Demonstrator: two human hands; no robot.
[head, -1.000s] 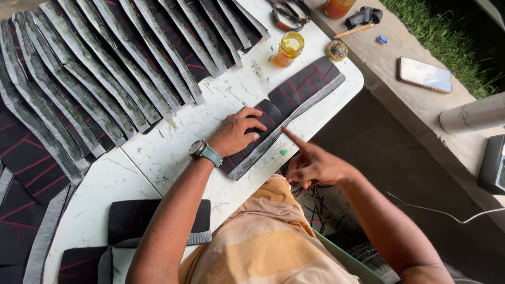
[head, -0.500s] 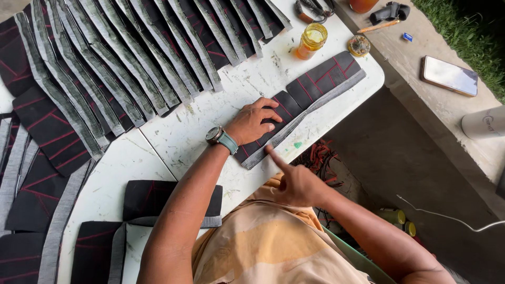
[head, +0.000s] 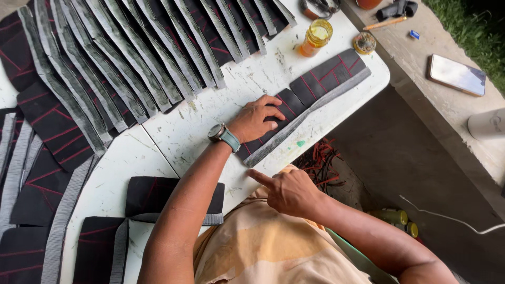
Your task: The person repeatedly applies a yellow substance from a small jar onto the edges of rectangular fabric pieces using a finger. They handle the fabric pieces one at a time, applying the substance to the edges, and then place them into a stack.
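White table (head: 252, 84), outdoors: we press a black strip (head: 310, 100) flat near its right edge.
Our left hand (head: 258, 120) lies spread on it; our right hand (head: 288, 190), index finger out, holds nothing; we judge smoothing the grey edge comes next.

Left hand (head: 258, 120) covering the middle of the black red-stitched fabric strip (head: 321, 84), scissors (head: 318, 7) cut off at the top edge, fabric panels (head: 31, 247) cropped at left and bottom

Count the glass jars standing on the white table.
2: an amber-filled jar near the far edge, and a smaller lidded jar just to its right. Another may be cut off at the top edge.
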